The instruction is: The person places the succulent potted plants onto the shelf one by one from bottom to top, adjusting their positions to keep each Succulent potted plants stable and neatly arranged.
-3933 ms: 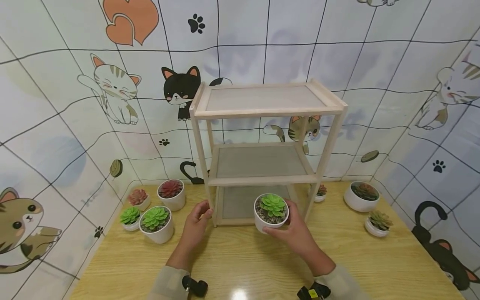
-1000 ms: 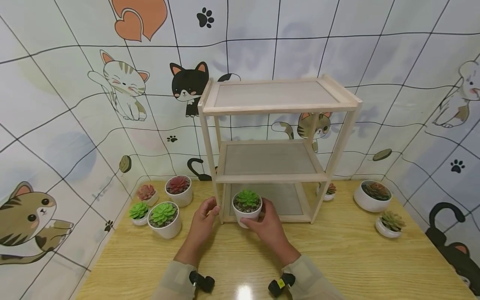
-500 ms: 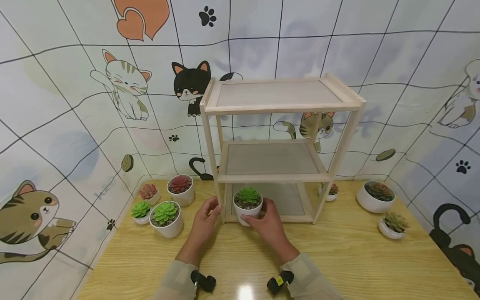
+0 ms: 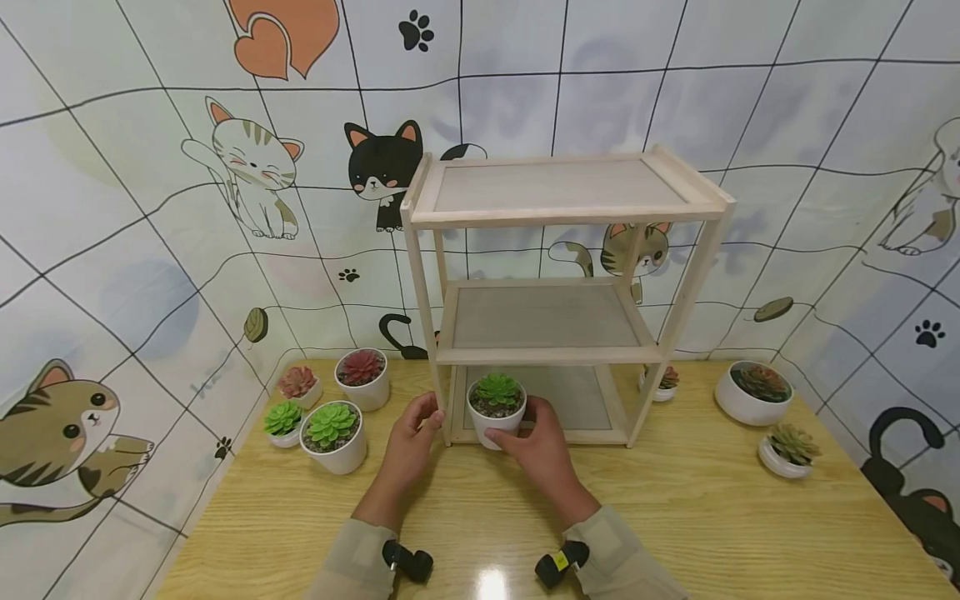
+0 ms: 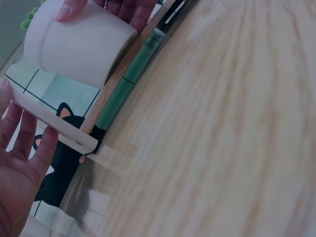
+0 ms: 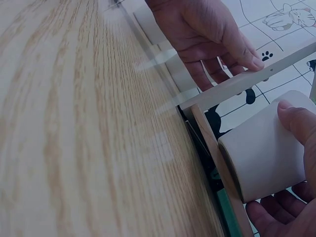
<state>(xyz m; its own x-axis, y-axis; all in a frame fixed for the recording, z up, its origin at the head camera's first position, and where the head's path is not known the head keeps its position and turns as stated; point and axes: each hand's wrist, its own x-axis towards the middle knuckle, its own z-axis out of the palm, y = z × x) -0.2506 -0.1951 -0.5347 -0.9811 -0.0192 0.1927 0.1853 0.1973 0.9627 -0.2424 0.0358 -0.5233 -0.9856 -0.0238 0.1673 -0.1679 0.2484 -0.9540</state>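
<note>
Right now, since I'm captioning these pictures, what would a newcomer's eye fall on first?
Probably the pale wooden three-tier rack, roughly central before a white cat-patterned backdrop. Then the round white pot with green succulent, gripped by the right hand at the bottom tier's front.

On the table (image 4: 480,517), a three-tier shelf rack (image 4: 555,357) is standing before a wall (image 4: 510,42). The right hand (image 4: 543,446) is holding a potted succulent (image 4: 495,432) at the front edge of the bottom tier (image 4: 566,404), toward its left end; the left hand (image 4: 408,437) is gripping the front left leg (image 4: 423,308). Left of the rack, four other potted succulents (image 4: 341,456) are sitting, two behind two. Rightward, one pot (image 4: 667,394) is sitting partly behind the front right leg (image 4: 688,292); farther right, a bowl planter (image 4: 746,407) is standing behind a shallow planter (image 4: 783,467).
</note>
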